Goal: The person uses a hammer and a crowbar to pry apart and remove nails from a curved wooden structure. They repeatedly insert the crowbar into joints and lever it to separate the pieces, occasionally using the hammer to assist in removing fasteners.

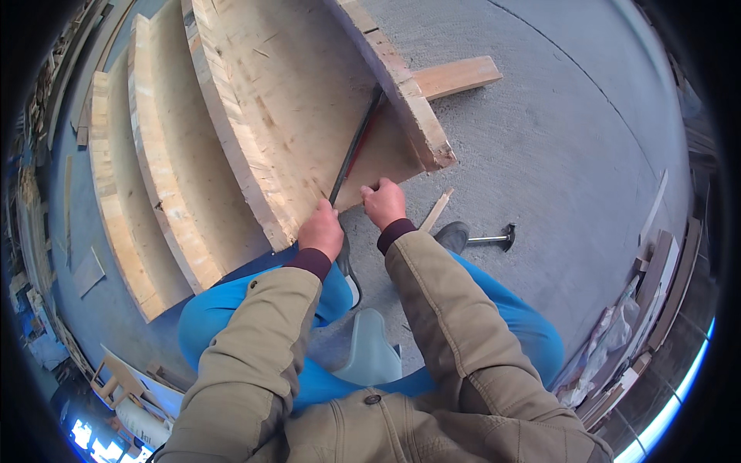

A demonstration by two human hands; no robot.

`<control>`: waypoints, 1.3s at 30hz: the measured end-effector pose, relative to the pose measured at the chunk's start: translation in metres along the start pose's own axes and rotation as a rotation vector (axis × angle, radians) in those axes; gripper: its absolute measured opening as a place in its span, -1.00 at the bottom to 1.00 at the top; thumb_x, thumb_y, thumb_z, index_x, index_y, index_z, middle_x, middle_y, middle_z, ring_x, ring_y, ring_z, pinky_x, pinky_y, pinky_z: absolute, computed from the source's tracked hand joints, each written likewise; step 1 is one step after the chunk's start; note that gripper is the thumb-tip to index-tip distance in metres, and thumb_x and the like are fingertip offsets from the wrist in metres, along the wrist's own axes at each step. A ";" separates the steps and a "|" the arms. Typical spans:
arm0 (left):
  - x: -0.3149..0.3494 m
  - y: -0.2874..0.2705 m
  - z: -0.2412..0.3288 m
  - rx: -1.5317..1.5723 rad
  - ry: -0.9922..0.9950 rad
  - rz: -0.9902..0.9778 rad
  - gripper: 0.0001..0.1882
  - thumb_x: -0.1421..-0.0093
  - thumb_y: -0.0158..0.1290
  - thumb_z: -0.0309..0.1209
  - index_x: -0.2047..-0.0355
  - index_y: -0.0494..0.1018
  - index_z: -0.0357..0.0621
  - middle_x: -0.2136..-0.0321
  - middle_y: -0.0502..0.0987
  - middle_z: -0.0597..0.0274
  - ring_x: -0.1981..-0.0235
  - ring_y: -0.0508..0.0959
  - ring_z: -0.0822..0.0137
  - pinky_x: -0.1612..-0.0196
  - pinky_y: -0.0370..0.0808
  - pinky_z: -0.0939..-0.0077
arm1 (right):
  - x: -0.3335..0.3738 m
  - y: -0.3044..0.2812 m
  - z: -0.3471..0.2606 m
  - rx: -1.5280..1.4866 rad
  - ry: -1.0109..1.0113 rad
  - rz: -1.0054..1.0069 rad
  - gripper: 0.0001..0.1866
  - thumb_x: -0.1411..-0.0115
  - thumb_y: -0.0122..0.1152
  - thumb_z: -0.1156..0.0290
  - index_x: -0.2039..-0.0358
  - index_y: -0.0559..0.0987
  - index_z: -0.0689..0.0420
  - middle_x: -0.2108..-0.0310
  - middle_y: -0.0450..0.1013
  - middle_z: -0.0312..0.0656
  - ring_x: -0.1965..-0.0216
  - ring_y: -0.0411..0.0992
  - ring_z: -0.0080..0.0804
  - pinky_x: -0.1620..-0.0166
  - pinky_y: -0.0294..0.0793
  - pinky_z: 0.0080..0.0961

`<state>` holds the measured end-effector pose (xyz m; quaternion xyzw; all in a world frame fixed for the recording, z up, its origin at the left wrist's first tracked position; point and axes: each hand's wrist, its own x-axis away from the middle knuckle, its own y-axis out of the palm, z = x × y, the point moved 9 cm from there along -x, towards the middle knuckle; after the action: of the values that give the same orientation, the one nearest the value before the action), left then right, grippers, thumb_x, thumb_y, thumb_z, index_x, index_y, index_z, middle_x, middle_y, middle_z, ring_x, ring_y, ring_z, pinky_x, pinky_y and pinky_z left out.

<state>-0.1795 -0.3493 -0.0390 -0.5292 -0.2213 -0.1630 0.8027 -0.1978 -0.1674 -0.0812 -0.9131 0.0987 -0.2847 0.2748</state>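
My left hand (321, 230) is closed round the near end of a long black pry bar (355, 147). The bar slants away from me, its far end close to the right-hand rib (409, 100) of a large curved wooden panel (301, 92). A thin red strip shows along the bar's right side; I cannot tell what it is. My right hand (384, 202) is closed beside the panel's near edge, right of the bar, with its fingers curled. Whatever it may hold is hidden.
A hammer (505, 238) lies on the concrete floor by my right shoe (452, 236). A wood strip (438, 208) is near that shoe; a wood block (457, 77) sits beside the rib. A pale plastic stool (372, 347) stands between my legs. Stacked boards (660, 289) line the right.
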 end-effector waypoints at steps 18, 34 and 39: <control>0.032 -0.022 0.047 0.663 0.014 -0.093 -0.71 -0.28 0.02 -0.34 0.30 0.48 -0.44 0.37 0.61 -0.17 0.29 0.64 0.01 0.23 0.54 0.16 | 0.139 -0.050 -0.050 -0.553 0.180 -0.353 -0.46 -0.34 0.08 -0.07 0.35 0.53 0.27 0.47 0.53 -0.15 0.50 0.50 -0.43 0.46 0.47 -0.46; 0.051 -0.059 0.065 1.039 0.121 -0.178 -0.77 -0.28 0.02 -0.44 0.26 0.58 -0.37 0.46 0.53 0.30 0.41 0.47 0.49 0.32 0.42 0.54 | 0.158 -0.054 -0.074 -0.881 0.095 -0.400 -0.48 -0.30 0.19 0.03 0.08 0.49 0.32 0.27 0.50 -0.13 0.28 0.48 -0.41 0.20 0.51 -0.41; 0.024 -0.052 0.047 0.895 0.012 -0.262 -0.76 -0.26 0.08 -0.41 0.21 0.58 -0.38 0.46 0.54 0.27 0.50 0.48 0.47 0.42 0.41 0.53 | 0.158 -0.041 -0.074 -1.167 0.270 -0.375 -0.74 -0.34 0.16 0.28 0.29 0.45 0.25 0.51 0.43 -0.19 0.57 0.38 -0.46 0.44 0.41 -0.47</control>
<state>-0.1932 -0.3266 0.0306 -0.0976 -0.3303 -0.1545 0.9260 -0.1094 -0.2192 0.0663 -0.8704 0.1097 -0.3401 -0.3386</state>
